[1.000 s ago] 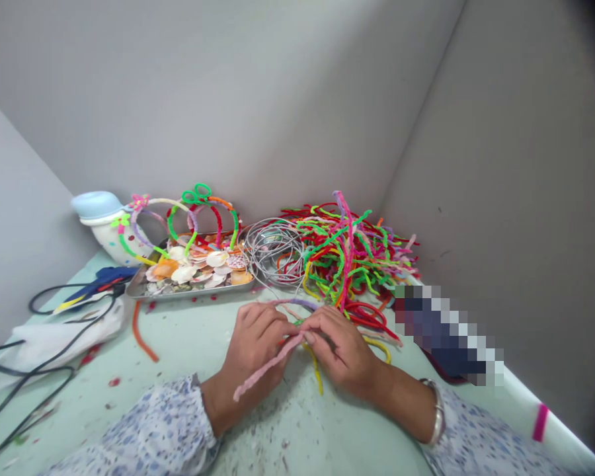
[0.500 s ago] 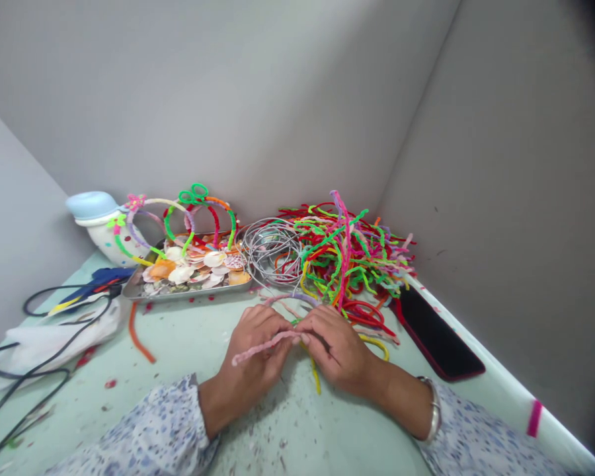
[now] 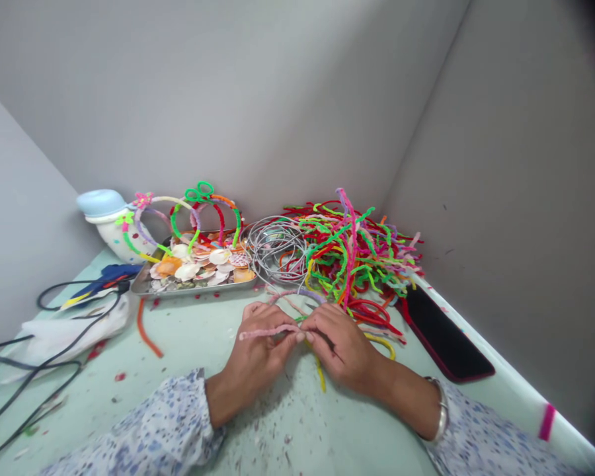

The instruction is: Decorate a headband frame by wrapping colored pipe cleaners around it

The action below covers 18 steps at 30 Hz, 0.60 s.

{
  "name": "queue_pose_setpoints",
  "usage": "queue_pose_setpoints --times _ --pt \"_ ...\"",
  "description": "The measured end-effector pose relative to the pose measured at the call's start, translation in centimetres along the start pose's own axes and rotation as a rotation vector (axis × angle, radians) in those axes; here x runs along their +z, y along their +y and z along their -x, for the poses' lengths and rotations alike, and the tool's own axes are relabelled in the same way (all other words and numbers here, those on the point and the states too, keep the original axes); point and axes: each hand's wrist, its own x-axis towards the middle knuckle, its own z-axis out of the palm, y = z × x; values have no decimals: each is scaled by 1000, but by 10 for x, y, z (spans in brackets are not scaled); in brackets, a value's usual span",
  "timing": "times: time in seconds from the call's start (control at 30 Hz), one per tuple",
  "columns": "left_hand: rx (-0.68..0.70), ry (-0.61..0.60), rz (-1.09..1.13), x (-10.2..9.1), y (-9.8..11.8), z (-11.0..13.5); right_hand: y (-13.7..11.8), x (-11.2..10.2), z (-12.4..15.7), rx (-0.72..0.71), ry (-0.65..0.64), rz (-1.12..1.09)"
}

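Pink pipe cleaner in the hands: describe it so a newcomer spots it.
On the pale green table, in front of the pipe cleaner pile, the left hand and right hand meet. The pale pink pipe cleaner juts leftward from their fingertips, unlike the yellow one below.

Green table (image 3: 193, 344) w/ shell tray (image 3: 143, 289), phone (image 3: 446, 340), pipe cleaners (image 3: 352, 258).

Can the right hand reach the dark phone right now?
Probably yes: the phone lies uncovered close to the right hand, with only loose pipe cleaner ends between them. But that hand is pinching the pink pipe cleaner.
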Motion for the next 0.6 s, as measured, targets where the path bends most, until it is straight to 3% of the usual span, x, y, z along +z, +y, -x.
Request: queue_pose_setpoints --times 0.6 --pt "13 12 12 3 -4 -1 1 1 2 33 -3 47"
